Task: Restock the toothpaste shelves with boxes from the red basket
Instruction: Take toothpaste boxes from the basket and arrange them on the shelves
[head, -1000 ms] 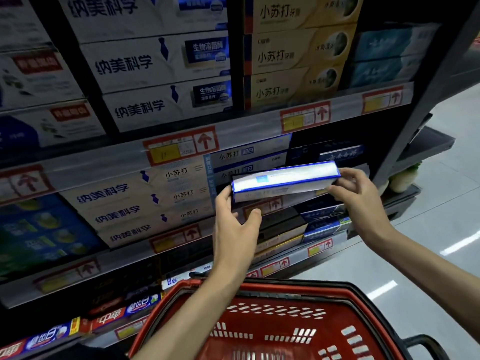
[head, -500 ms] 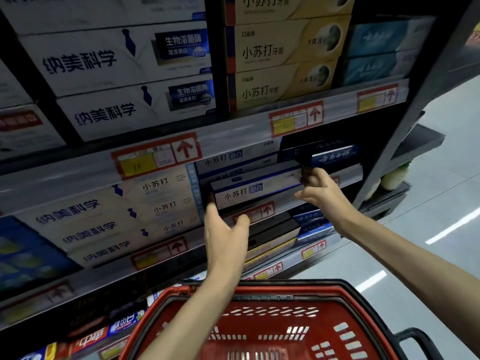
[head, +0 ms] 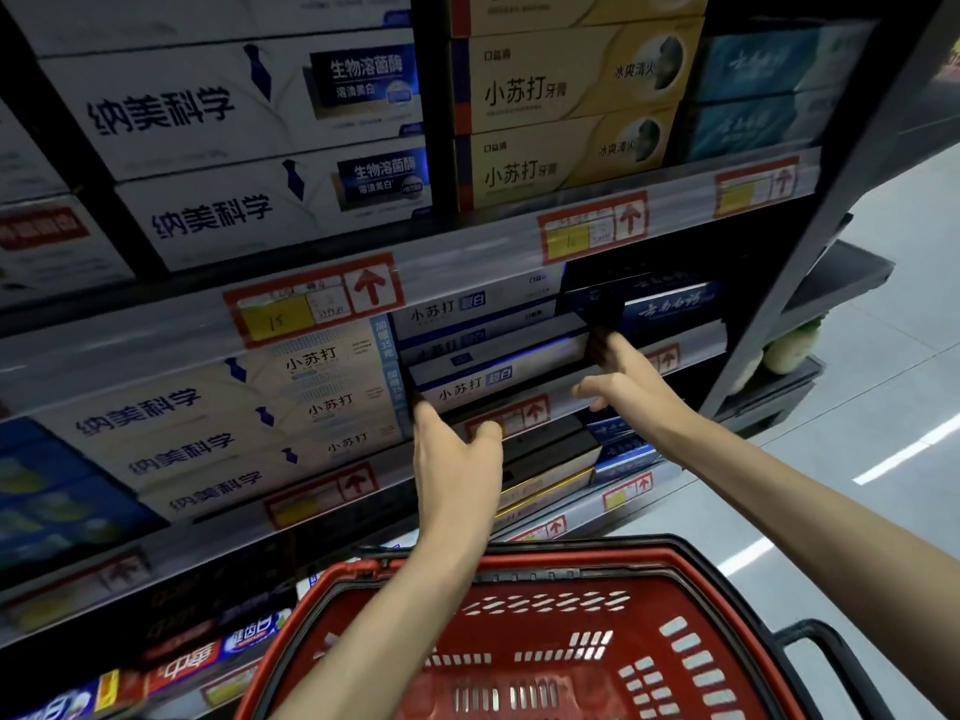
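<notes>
1. Shelving unit (head: pixel 831 210): black frame, several tiers, each fronted by a clear price rail.
2. Red basket (head: pixel 691 563): below my forearms, black handle at its right, slotted walls in view.
3. Upper tier stock: white boxes (head: pixel 234 111) at left, yellow boxes (head: pixel 561 85) in the middle, teal boxes (head: pixel 758 96) at right, all stacked flat.
4. Middle tier stock: cream boxes (head: pixel 322 397) at left, dark blue box (head: pixel 670 309) at right.
5. Toothpaste box (head: pixel 498 374): white with blue edging, lying lengthwise on the middle tier between the cream stack and the dark blue box, under two matching boxes (head: pixel 467 309).
6. My left hand (head: pixel 457 465): fingers straight, tips touching the box's lower left corner, thumb spread apart and holding nothing.
7. My right hand (head: pixel 628 381): fingers extended against the box's right end, thumb free below it; not wrapped round the box.
8. Price label (head: pixel 317 304): red border, yellow panel, red arrow pointing up.
</notes>
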Demonstrator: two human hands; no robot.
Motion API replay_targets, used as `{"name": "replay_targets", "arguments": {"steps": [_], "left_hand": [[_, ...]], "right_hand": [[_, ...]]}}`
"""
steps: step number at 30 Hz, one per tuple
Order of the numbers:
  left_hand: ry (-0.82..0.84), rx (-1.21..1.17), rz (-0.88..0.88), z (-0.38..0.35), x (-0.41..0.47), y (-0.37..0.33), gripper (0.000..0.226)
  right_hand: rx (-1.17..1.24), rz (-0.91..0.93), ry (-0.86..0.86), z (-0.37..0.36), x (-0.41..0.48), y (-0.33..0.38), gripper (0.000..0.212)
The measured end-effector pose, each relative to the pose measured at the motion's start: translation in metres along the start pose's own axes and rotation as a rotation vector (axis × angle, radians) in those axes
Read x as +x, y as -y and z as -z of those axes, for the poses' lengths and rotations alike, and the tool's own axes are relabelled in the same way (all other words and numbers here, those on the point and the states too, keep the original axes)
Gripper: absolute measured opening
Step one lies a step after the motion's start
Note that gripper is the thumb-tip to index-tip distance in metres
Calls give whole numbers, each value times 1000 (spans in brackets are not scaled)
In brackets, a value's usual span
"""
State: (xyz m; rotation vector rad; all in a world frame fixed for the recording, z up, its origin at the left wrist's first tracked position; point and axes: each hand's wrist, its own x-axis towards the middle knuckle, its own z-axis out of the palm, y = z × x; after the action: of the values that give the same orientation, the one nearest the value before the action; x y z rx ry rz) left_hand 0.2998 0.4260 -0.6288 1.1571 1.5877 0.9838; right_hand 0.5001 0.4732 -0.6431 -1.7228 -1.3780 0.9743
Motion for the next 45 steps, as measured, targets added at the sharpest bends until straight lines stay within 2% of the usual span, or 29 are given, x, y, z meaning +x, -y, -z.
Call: {"name": "replay_targets", "arguments": {"steps": [6,10,13,22,33,37,40,45], "left_hand": [[-10,-101,41,-2,1,-1,82],[-23,-149,51,-4,4,-7,78],[-26,-145,48,-5,4,-6,79],[-12,-122,46,-2,2,-7,77],[-2,-171,40,2,-4,1,75],[24,-195,-1,11,-13,1,68],[91,-231,-22,24,-19,2,57],[171,-313,16,47,-25,7,32]], "right_hand": [[11,-22,-36,-2,2,3,90],[45,-31,-76,-5,4,5,79],[35,-6,-119,-8,4,2,71],[28,-1,-120,-8,-3,5,71],[53,14,-128,-6,-4,6,96],[69,10,-156,0,-13,11,83],[125,-14,-168,5,-31,13,82],[340,-105,-148,10,-87,21,66]]}}
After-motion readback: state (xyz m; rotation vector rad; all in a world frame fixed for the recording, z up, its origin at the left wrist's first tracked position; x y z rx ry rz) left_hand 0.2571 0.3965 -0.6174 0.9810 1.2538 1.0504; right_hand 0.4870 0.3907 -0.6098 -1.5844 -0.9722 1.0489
